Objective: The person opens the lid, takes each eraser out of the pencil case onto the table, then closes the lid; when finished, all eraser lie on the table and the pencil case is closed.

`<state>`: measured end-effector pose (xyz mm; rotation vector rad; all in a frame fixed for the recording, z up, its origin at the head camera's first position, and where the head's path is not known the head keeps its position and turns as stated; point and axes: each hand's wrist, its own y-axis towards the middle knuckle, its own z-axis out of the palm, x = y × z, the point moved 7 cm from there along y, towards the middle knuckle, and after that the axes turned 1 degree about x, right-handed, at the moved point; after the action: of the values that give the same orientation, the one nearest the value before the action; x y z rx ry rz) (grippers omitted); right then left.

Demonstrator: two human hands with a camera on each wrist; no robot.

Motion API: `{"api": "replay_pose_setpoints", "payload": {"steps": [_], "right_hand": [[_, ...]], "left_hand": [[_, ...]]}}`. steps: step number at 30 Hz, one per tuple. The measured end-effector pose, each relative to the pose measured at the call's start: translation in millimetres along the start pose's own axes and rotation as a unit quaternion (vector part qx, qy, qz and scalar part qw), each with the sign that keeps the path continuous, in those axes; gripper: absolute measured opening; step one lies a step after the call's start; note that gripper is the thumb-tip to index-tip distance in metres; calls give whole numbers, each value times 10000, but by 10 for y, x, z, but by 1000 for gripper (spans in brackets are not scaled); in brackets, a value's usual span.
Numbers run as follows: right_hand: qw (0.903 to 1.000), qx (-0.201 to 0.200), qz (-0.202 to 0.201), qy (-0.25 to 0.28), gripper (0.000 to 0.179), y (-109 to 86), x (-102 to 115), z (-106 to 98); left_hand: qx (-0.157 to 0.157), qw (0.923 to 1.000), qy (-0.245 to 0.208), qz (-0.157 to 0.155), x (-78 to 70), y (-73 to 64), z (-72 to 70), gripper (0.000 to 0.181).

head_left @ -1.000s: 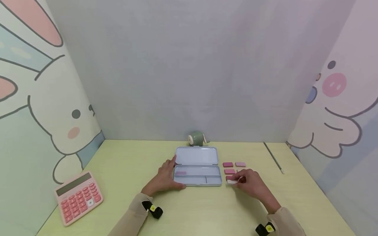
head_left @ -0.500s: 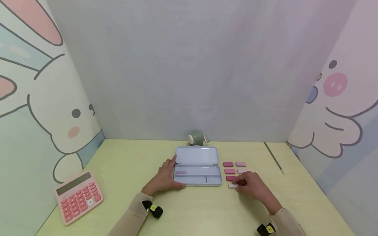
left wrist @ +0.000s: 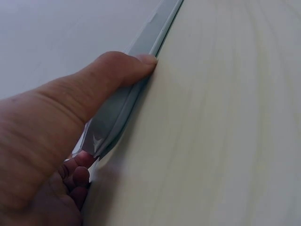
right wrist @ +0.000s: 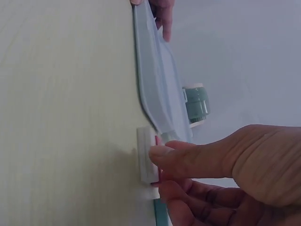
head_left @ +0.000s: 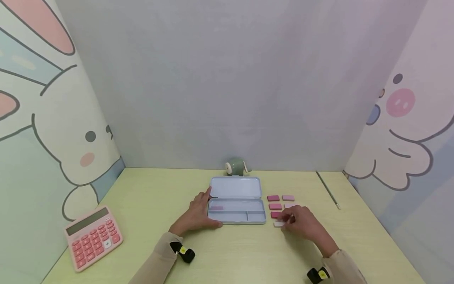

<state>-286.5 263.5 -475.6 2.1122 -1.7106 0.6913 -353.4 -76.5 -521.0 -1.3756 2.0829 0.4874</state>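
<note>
A light blue hinged case (head_left: 227, 216) lies open, its lid back and its lower tray split into compartments. My left hand (head_left: 197, 213) grips its left end, thumb along the front wall (left wrist: 124, 70) and fingers curled round the side. At the right, my right hand (head_left: 301, 223) is low over the table and pinches a small white rectangular block (head_left: 278, 224) by its right end, thumb on its near side (right wrist: 146, 155). Dark pink blocks (head_left: 274, 206) stand in a column behind it. Paler pink blocks (head_left: 288, 198) form a second column, partly hidden by the hand.
A faint pink block (head_left: 217, 208) shows in the case's back compartment. Behind the lid stands a green crank sharpener (head_left: 235, 167). A dark pencil (head_left: 328, 190) lies at the right, and a pink calculator (head_left: 93, 238) at the far left. Printed walls surround the table (head_left: 227, 256).
My right hand has lowered the white block onto the table just in front of the dark pink column, and keeps its fingers there. The left hand stays on the case.
</note>
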Motion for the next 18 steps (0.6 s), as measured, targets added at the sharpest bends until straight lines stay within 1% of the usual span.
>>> {"api": "replay_pose_setpoints", "payload": {"steps": [3, 8, 12, 15, 18], "right_hand": [[9993, 44, -369, 55, 14, 58, 130, -17], [9945, 102, -944, 451, 11, 195, 381, 21], [9925, 176, -998, 687, 13, 341, 522, 138], [9924, 177, -926, 795, 15, 449, 601, 255], [9923, 89, -804, 939, 18, 531, 678, 367]], "left_hand": [[-5, 10000, -17, 6, -2, -9, -11, 141], [-4, 10000, 3, 27, 13, -5, 0, 141], [-18, 10000, -20, -3, 16, -3, 6, 142], [-14, 10000, -43, -16, 8, -2, 4, 142], [-30, 10000, -45, -22, -2, -5, 0, 142]]}}
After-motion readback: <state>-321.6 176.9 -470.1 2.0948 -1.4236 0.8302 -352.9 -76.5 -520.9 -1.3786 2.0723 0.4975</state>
